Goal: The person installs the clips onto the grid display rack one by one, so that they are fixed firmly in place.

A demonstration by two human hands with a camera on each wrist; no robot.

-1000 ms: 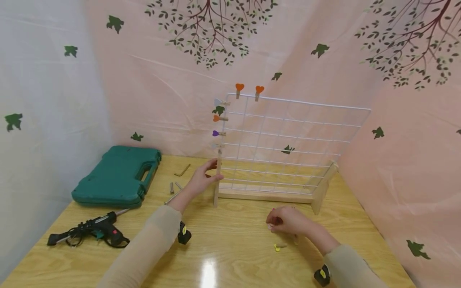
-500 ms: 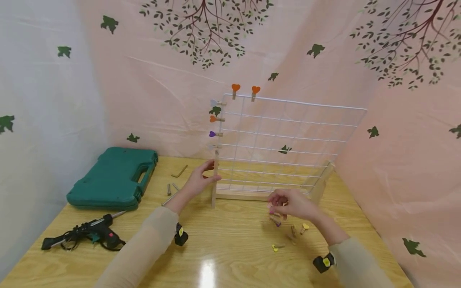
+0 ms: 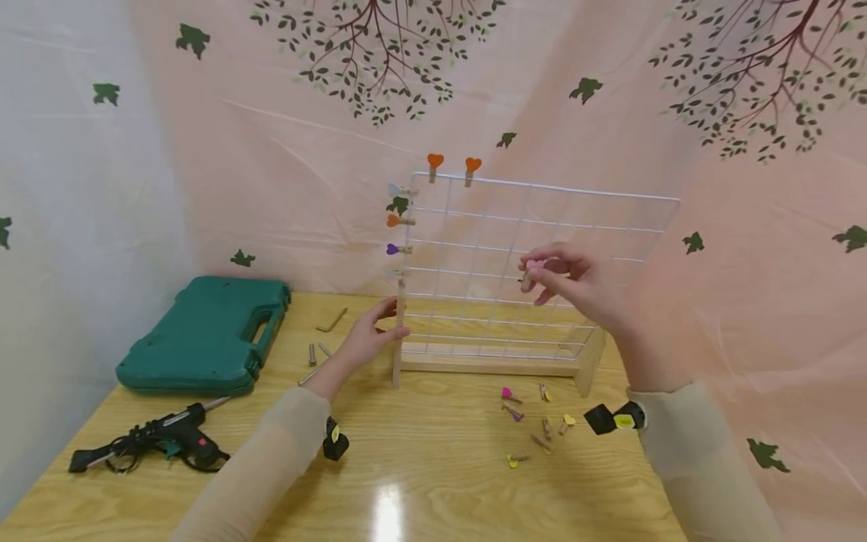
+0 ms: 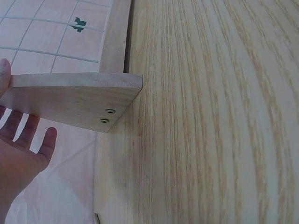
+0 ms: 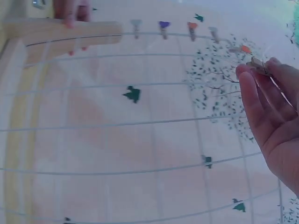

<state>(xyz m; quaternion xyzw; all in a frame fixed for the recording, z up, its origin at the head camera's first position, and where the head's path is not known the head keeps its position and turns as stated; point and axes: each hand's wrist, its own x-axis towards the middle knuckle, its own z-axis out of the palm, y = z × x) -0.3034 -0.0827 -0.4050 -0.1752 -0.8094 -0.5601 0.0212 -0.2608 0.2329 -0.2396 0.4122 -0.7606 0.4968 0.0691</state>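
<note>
My left hand (image 3: 369,339) holds the wooden side post (image 3: 400,331) of a stand. In the left wrist view the thumb lies on one side of that board (image 4: 70,93) and the fingers on the other. A white wire grid (image 3: 488,245) rises from the stand. Raised in front of the grid, my right hand (image 3: 585,286) pinches a small wooden clothespin (image 3: 533,269) with a pink heart. The right wrist view shows the same clothespin (image 5: 257,65) between thumb and fingertips. Orange heart clothespins (image 3: 435,162) sit on the grid's top wire, and several others (image 3: 396,249) along its left edge.
Several loose heart clothespins (image 3: 545,429) lie on the table (image 3: 440,452) before the stand. To the left are a green case (image 3: 196,331), a black soldering gun (image 3: 169,436), bolts (image 3: 312,354) and a hex key (image 3: 332,320). A printed cloth (image 3: 305,188) hangs behind.
My right hand has lifted from the loose clothespins on the table up to the grid, carrying the pink heart clothespin. The left hand stays on the post, while the head view shifts slightly.
</note>
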